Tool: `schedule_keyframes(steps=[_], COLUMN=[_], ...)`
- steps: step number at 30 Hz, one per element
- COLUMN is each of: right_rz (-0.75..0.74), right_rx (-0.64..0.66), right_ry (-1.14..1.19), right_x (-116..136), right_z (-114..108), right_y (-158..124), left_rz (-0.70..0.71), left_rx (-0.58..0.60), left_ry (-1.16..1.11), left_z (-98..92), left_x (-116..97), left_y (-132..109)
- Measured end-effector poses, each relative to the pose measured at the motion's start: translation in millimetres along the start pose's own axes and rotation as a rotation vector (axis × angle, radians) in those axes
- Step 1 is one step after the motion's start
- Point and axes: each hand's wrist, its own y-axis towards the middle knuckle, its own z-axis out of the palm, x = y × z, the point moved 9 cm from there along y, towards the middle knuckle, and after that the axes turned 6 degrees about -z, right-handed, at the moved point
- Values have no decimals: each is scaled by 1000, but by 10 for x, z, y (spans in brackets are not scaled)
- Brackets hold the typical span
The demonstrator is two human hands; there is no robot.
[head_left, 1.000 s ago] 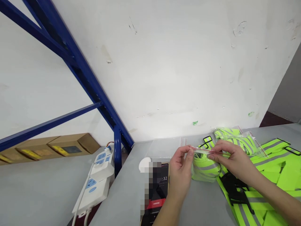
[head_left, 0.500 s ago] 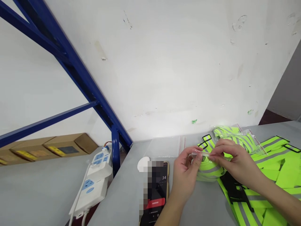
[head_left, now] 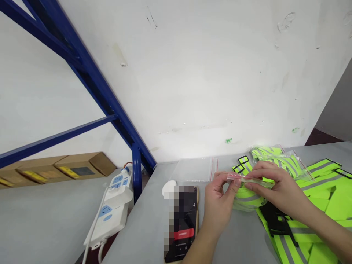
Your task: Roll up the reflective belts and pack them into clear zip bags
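A clear zip-lock bag (head_left: 249, 201) with a rolled yellow-green reflective strap inside hangs between my two hands, just above the grey table. My left hand (head_left: 222, 200) pinches the left part of its red-lined top edge between thumb and finger. Close beside it, my right hand (head_left: 271, 184) grips the same edge, thumb and fingers pressed together. Loose reflective straps (head_left: 316, 205) with grey stripes and a black buckle (head_left: 279, 222) lie under and beside my right forearm. Behind the right hand are filled bags (head_left: 288, 163) of the same straps.
Flat clear zip bags (head_left: 192, 170) lie near the wall. A phone (head_left: 184, 220) and a white round object (head_left: 169, 187) sit left of my left hand. Further left are a blue metal frame (head_left: 136, 168), white power strips (head_left: 110, 216) and cardboard boxes (head_left: 88, 167).
Both hands stay on the bag's top edge, with fingers slightly shifted along it. The view has moved a little, so everything sits slightly further right.
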Motion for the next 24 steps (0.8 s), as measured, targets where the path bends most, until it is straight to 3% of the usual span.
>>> schedule_keyframes(steps=[7,12,17,24], right_rz=[-40,-10,32,-42], right_rx=[-7,23,62,148], right_ry=[0,6,2,-31], right_x=[53,59,13,57], right_z=[-5,35,13,61], right_y=[-32,-20,-12,-13], left_rz=[46,99,58,120], left_rx=[113,95,53,67], left_ry=[75,95,95,110], left_z=[97,95,75,117], left_x=[-85,-143,-95,-141], left_y=[-45,-50,-49,-88])
